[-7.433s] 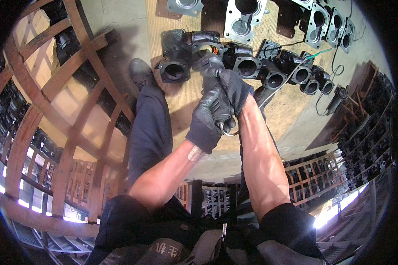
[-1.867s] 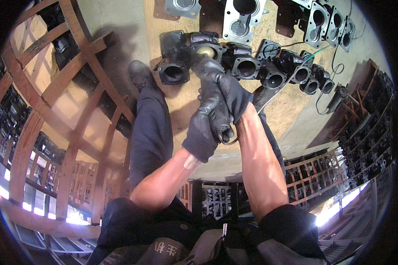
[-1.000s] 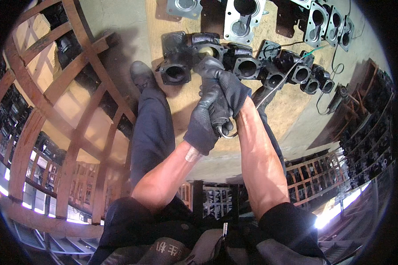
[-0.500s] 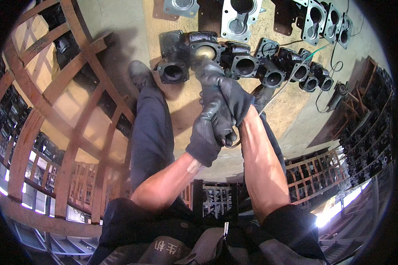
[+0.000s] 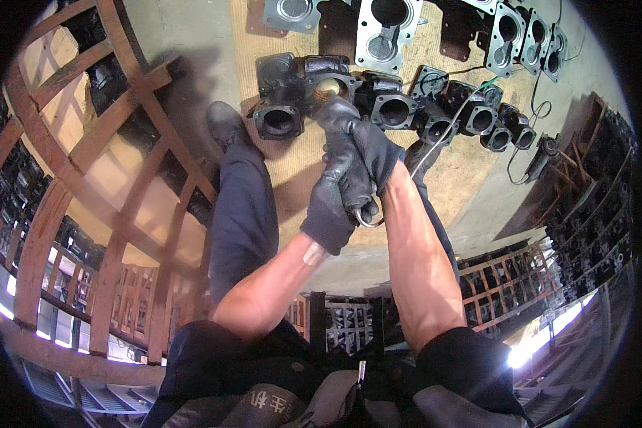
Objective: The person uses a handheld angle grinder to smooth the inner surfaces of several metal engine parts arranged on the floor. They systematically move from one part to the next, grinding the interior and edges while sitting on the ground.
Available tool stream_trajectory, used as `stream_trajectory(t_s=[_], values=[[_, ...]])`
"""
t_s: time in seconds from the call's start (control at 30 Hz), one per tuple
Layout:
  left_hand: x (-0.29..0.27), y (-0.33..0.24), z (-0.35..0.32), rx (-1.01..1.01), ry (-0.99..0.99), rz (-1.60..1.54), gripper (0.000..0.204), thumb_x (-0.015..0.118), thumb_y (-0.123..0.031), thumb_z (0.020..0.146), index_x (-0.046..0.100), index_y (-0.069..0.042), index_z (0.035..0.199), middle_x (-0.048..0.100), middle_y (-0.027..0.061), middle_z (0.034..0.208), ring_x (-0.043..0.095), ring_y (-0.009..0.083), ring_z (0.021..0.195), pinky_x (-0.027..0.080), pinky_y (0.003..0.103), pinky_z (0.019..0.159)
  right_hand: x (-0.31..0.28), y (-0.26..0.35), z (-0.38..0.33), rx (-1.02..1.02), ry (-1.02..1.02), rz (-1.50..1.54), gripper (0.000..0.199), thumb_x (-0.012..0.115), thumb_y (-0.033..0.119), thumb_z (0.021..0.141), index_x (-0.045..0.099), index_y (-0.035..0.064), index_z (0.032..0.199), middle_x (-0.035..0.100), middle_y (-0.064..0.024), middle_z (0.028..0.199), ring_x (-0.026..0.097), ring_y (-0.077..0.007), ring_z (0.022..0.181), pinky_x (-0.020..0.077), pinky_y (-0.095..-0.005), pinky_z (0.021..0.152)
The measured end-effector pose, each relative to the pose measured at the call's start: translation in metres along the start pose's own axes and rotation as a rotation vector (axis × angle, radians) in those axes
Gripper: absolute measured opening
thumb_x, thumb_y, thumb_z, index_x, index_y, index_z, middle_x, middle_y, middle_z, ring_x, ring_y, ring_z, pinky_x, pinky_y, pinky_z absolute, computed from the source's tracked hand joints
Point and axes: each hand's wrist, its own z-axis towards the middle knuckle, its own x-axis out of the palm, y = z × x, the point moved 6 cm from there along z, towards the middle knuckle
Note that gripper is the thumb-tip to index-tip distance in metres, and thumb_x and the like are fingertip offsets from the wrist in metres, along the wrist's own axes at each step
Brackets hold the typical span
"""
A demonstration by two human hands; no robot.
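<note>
Just above the middle of the frame, both gloved hands stack on one slim metal tool with a ring end: the left hand [image 5: 335,196] is wrapped tight low on it, the right hand [image 5: 364,146] clamped above. Its tip meets the black cast housing [image 5: 314,89] on the floor mat [image 5: 299,167]. That casting looks heavy, rigid and rough; I'd lift it by its flanges.

Wooden crates [image 5: 100,214] stand left; silver flanged plates [image 5: 385,32] lie beyond on matting [image 5: 299,171].
</note>
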Motion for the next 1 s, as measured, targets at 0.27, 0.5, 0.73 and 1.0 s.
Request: stream_trajectory(t_s=[0.27, 0.5, 0.73, 1.0], values=[[-0.005, 0.016, -0.031, -0.05, -0.1, -0.088, 0.036, 0.052, -0.035, 0.089, 0.055, -0.004, 0.106, 0.062, 0.012, 0.079, 0.06, 0.0264, 0.053, 0.051, 0.039, 0.043, 0.012, -0.005, -0.042, 0.037, -0.052, 0.029, 0.024, 0.058, 0.023, 0.089, 0.061, 0.0014, 0.1, 0.061, -0.0105, 0.084, 0.062, -0.0183, 0.068, 0.0528, -0.0303, 0.061], [-0.001, 0.015, -0.039, -0.05, -0.017, 0.049, 0.033, 0.049, -0.034, 0.09, 0.055, -0.004, 0.102, 0.063, 0.0119, 0.08, 0.06, 0.0247, 0.053, 0.053, 0.038, 0.045, 0.02, 0.007, -0.057, -0.102, 0.003, -0.226, 0.027, 0.057, 0.019, 0.09, 0.06, -0.0048, 0.103, 0.062, -0.011, 0.083, 0.063, -0.0186, 0.07, 0.0539, -0.0285, 0.062], [-0.001, 0.013, -0.034, 0.01, -0.133, -0.017, 0.031, 0.051, -0.035, 0.09, 0.056, -0.006, 0.101, 0.062, 0.0094, 0.078, 0.061, 0.0222, 0.056, 0.052, 0.036, 0.044, 0.009, -0.004, -0.041, -0.09, 0.009, -0.125, 0.033, 0.059, 0.027, 0.088, 0.059, -0.0036, 0.101, 0.062, -0.0118, 0.083, 0.062, -0.0187, 0.069, 0.0528, -0.0301, 0.059], [-0.007, 0.004, -0.005, 0.009, -0.046, -0.012, 0.032, 0.051, -0.038, 0.09, 0.056, -0.007, 0.099, 0.062, 0.0081, 0.075, 0.059, 0.0224, 0.051, 0.049, 0.035, 0.039, 0.002, -0.003, -0.005, -0.098, 0.022, -0.065, 0.032, 0.06, 0.028, 0.085, 0.058, -0.0009, 0.099, 0.06, -0.0104, 0.078, 0.06, -0.0199, 0.065, 0.052, -0.0312, 0.059]])
